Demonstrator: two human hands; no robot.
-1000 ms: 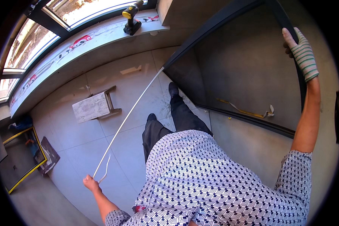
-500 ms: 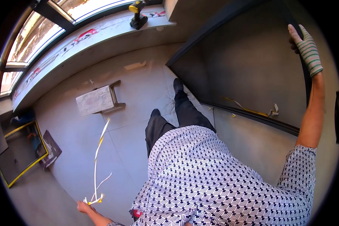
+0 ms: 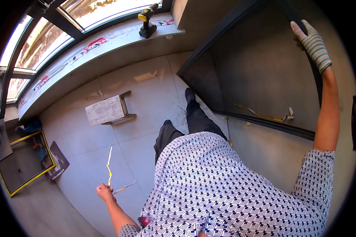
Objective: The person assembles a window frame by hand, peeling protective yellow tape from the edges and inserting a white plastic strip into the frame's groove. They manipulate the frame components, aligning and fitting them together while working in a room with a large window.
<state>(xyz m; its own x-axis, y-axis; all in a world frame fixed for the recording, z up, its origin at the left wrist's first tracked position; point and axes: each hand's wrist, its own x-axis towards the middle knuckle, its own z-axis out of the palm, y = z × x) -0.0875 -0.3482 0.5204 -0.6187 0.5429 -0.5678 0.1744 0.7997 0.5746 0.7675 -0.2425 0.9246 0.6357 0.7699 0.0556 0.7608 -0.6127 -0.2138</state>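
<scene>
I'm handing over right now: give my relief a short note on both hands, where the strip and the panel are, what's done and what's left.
Left hand: bare, low by the floor, shut on the pale yellow-edged strip, which hangs loose and kinked from it.
Right hand: gloved, raised, gripping the top edge of the dark framed panel leaning on the wall.
Done: that strip is fully off the panel.
Left: another strip remnant lies along the panel's lower frame.
Nearby: yellow drill on the sill, small stool.
</scene>
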